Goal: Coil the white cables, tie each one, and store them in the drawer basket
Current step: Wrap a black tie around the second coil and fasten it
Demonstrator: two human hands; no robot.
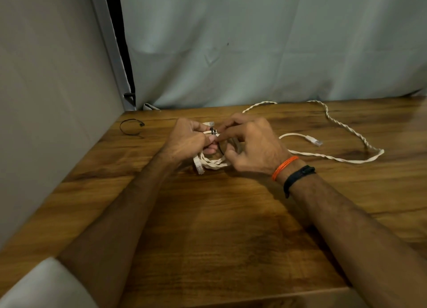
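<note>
Coiled white cable [211,163], w/ its RJ45-type plugs showing at top and lower left, sits mid-table, held up slightly between both hands. Step in hand, as judged: tying coil no. 1. Left hand [187,141] grips the bundled loops, fingers curled round them; right hand [250,145] pinches the black cable tie [213,133] wrapped at the coil's top, tail hanging down through the loop. Next move prob. calls for pulling the tail snug while left hand keeps the loops from springing apart.

Second white cable [335,132], uncoiled, trails across the right rear of the wooden table [219,226]; one plug lies near the right wrist. Spare black tie [131,127] lies at left rear, near the wall panel [46,99].

Room: table edge runs close along the left wall; curtain [265,41] bounds the rear. Open surface lies toward the person. Drawer basket not in view.
</note>
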